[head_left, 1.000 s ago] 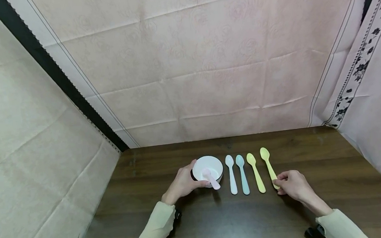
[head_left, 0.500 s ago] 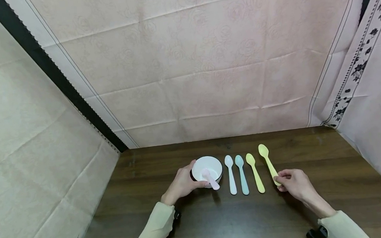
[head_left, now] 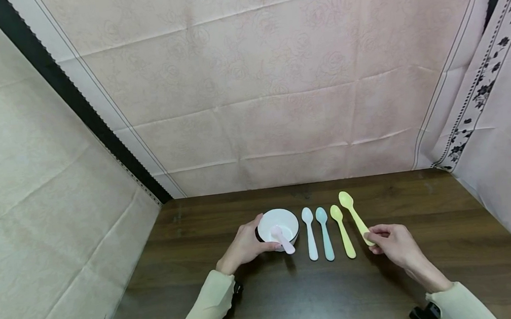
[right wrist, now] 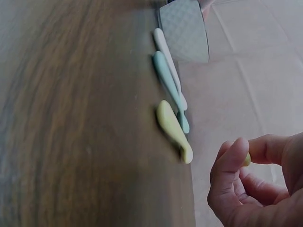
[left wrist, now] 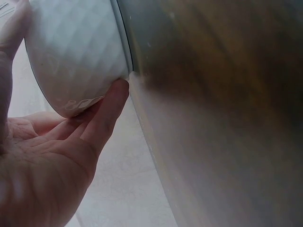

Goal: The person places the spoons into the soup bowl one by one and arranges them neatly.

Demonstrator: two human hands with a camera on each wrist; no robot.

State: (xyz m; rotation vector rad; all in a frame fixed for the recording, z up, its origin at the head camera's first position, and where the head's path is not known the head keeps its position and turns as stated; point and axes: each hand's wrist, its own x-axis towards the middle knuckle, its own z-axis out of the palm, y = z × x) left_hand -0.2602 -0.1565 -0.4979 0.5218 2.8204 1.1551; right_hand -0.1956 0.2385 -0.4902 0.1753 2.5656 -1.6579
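Low in the head view, the left hand (head_left: 245, 244) grips the side of a white bowl (head_left: 281, 216), in which a pink spoon (head_left: 283, 240) leans with its handle over the near rim. A small pale mark near the bowl's lower edge in the left wrist view is too blurred to read. Brown wood grain runs across the desk (head_left: 292, 302), with a creased pale cloth (head_left: 268, 89) behind and a dark floral border (head_left: 484, 91) at upper right. Right of the bowl, a white spoon (head_left: 311, 234), a blue spoon (head_left: 325, 233) and a yellow spoon (head_left: 343, 232) lie in a row; beyond them the right hand (head_left: 397, 247) pinches a second yellow spoon (head_left: 355, 218) by its handle, head toward upper left. Only the left and right wrist views reveal the bowl's diamond-patterned outer wall; in the right one, just a yellow stub shows between thumb and finger.
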